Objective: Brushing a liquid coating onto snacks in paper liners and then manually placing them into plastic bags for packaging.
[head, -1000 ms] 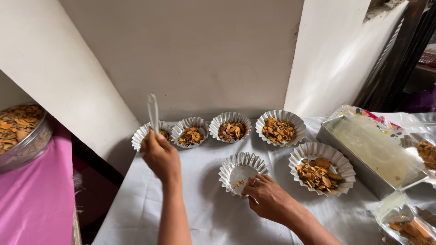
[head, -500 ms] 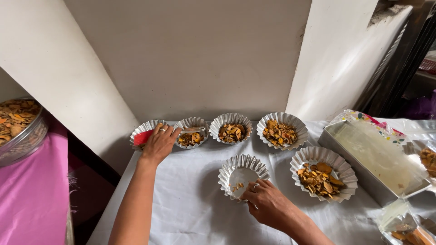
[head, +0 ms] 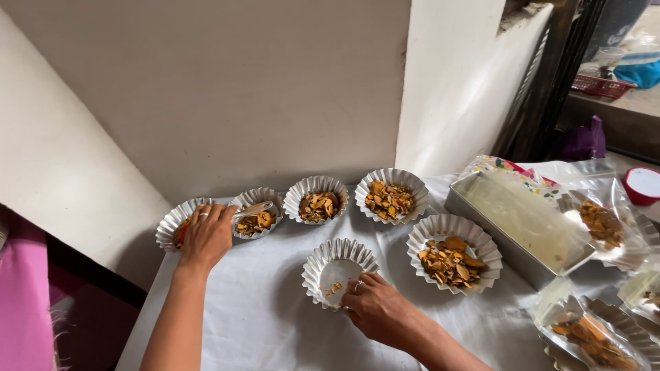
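Note:
My left hand (head: 206, 233) reaches to the far-left fluted foil cup (head: 170, 223) and grips a clear plastic spoon (head: 253, 208) whose bowl lies over the second cup (head: 265, 199). My right hand (head: 378, 308) rests on the near rim of a nearly empty foil cup (head: 323, 254) holding a few crumbs. Two more cups of orange-brown snack pieces (head: 316, 187) (head: 388, 178) stand in the back row, and a larger filled cup (head: 450, 230) stands to the right.
A rectangular metal tin (head: 481, 213) covered in plastic sits at right. Plastic bags of snack (head: 605, 223) (head: 591, 340) lie beyond it. White cloth (head: 261, 323) covers the table; a wall rises close behind. Pink fabric (head: 24, 302) hangs at the left.
My left hand moved from holding the spoon upright above the table down to the far-left cup, laying the spoon across the second cup. My right hand stayed at the near cup.

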